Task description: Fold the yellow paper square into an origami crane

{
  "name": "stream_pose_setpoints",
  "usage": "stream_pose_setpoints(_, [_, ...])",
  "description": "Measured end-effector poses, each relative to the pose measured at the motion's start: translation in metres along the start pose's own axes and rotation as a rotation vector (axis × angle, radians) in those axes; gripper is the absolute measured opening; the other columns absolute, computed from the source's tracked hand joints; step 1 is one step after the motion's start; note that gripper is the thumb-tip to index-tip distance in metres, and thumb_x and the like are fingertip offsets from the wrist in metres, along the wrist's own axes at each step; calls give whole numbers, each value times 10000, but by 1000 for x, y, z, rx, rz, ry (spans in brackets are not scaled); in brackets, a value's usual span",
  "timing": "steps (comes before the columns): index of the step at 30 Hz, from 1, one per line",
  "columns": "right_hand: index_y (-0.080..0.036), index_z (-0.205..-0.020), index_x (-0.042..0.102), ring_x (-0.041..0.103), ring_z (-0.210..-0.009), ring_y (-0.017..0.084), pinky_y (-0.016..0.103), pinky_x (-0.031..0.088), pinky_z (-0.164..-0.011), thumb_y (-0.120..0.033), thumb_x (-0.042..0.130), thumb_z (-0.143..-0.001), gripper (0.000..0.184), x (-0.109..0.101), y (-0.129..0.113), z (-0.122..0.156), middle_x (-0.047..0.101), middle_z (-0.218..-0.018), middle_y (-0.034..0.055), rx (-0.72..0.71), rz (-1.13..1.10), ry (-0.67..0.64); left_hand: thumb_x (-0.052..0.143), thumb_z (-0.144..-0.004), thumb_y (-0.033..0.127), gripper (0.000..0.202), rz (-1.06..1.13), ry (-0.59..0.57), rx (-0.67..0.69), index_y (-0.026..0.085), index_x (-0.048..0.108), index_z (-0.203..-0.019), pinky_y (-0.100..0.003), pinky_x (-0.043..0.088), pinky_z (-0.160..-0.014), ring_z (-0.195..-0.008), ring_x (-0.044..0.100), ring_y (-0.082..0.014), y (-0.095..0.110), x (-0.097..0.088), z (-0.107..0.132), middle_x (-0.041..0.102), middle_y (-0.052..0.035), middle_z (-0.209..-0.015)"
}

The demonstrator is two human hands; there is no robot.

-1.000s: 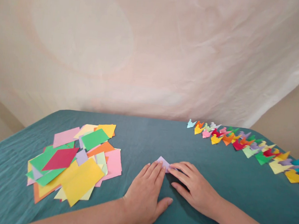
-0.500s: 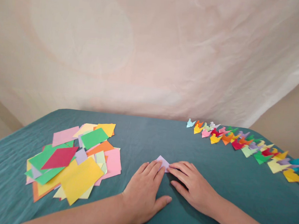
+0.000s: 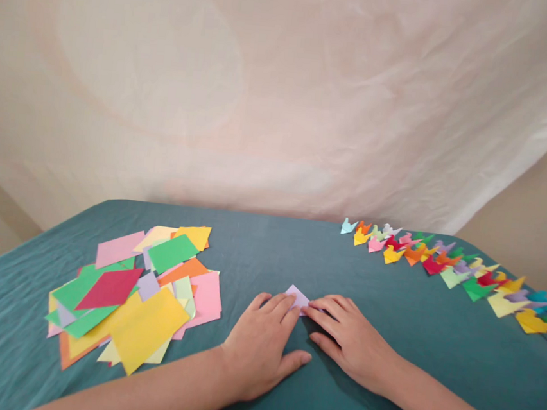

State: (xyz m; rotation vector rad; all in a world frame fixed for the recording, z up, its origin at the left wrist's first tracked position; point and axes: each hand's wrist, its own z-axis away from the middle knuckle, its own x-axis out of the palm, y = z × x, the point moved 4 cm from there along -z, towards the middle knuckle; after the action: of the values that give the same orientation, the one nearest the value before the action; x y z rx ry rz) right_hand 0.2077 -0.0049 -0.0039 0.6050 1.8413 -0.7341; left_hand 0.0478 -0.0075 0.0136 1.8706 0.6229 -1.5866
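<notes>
A small folded lilac paper (image 3: 297, 295) lies flat on the teal tablecloth (image 3: 269, 250), mostly hidden under my fingers. My left hand (image 3: 262, 346) lies flat with its fingers stretched out and pressed on the paper's left side. My right hand (image 3: 350, 341) also lies flat, its fingertips pressing the paper's right side. Only the paper's far corner shows between the two hands.
A loose heap of coloured paper sheets (image 3: 134, 295) lies on the left of the table. Several folded paper cranes (image 3: 446, 263) stand in a row along the right side, running to the table's right edge. A cream cloth backdrop (image 3: 284, 90) hangs behind.
Both hands have drawn back slightly toward me while staying pressed on the lilac paper. The paper itself has not shifted.
</notes>
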Motion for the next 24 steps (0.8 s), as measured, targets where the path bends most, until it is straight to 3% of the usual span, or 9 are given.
stream_pose_setpoints(4, [-218,-1232,509,491,-1005,239,413,430,-830,-317,497,-885,362,0,0,-1,574,-1124,90,12,21,-44,319,-893,531,531,0,-21,18,159,445,-1250,-426,288,-1008,-1239,391,-268,-3,-2,-2,434,-122,-1350])
stream_pose_setpoints(9, [-224,-1239,499,488,-980,234,401,420,-819,-356,497,-883,380,0,-1,-3,575,-1108,81,3,43,-61,338,-909,289,375,-14,-56,114,142,474,-1227,-389,302,-1016,-1192,447,-228,-10,-7,-6,491,-113,-1300])
stream_pose_setpoints(12, [-239,-1229,507,493,-948,231,393,416,-805,-385,492,-881,378,-3,-3,-4,586,-1061,76,-2,66,-58,381,-860,203,394,-11,-76,174,131,476,-1236,-362,297,-1031,-1186,454,-214,-15,-10,-7,495,-106,-1300])
stream_pose_setpoints(24, [-261,-1238,500,473,-930,251,410,402,-794,-448,460,-880,406,-7,-11,-6,558,-1052,93,22,124,-113,418,-814,175,433,-20,-102,194,139,478,-1241,-352,289,-1043,-1201,441,-211,-16,-13,-6,485,-94,-1315])
